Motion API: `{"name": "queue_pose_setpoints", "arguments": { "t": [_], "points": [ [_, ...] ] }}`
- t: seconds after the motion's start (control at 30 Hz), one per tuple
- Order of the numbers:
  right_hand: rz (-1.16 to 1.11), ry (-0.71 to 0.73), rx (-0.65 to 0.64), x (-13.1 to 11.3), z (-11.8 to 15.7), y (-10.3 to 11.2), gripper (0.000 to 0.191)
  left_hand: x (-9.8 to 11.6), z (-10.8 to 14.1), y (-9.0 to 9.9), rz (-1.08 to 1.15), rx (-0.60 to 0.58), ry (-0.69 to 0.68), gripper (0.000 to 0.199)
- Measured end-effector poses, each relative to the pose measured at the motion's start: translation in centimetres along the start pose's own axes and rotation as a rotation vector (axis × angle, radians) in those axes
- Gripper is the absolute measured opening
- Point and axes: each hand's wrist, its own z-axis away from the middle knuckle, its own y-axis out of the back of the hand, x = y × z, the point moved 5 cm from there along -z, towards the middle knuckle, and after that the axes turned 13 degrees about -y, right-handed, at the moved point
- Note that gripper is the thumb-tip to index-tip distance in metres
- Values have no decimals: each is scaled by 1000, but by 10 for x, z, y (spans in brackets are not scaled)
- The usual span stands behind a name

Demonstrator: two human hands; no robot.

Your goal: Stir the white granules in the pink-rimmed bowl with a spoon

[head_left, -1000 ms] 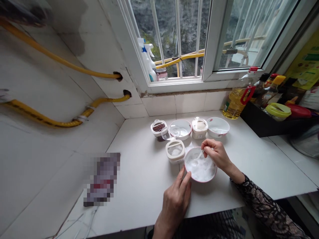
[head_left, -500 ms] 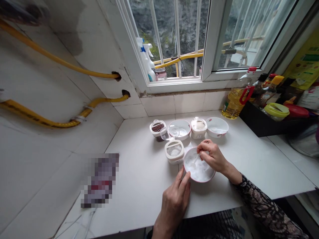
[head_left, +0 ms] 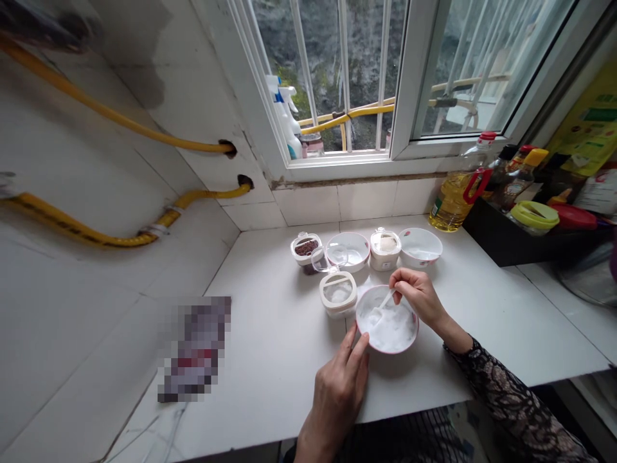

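A small white bowl (head_left: 373, 294) with a pinkish rim stands near the counter's front, holding white powder (head_left: 395, 329). My right hand (head_left: 420, 297) pinches the handle of a white plastic spoon (head_left: 386, 299), whose head rests in the powder at the bowl's left side. At the bowl's lower left rim, the fingers of my left hand (head_left: 337, 389) press against it and steady it. Just left of the bowl is a clear-lidded container (head_left: 338, 294) with white contents, its small pouring flap raised.
Behind stand a container of dark reddish bits (head_left: 306, 247), a white oval bowl (head_left: 359, 260), a container of pale powder (head_left: 385, 247) and another bowl (head_left: 421, 247). An oil bottle (head_left: 450, 199) and a black condiment box (head_left: 501, 238) are at right. A blurred packet (head_left: 195, 350) lies left.
My right hand has lifted slightly and moved right, tilting the spoon so that more of it shows. My left hand stays at the bowl's rim.
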Motion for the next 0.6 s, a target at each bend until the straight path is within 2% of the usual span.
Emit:
{"name": "queue_pose_setpoints", "arguments": {
  "t": [0.17, 0.3, 0.37, 0.43, 0.53, 0.6],
  "points": [
    [-113, -59, -12, 5, -7, 3, 10, 0, 0, 1, 6, 15, -6, 37],
    [-165, 41, 18, -2, -5, 1, 9, 0, 0, 0, 14, 19, -2, 38],
    [-115, 157, 55, -9, 2, -4, 10, 0, 0, 0, 14, 25, -2, 38],
    [37, 322, 83, -19, 10, -13, 9, -1, 1, 0, 14, 27, -3, 38],
    [337, 646, 60, -31, 25, -30, 15, -1, 1, 0, 4, 21, -10, 38],
    [437, 790, 43, -35, 31, -35, 20, -1, 0, 0, -6, 23, -17, 36]
  ]
}}
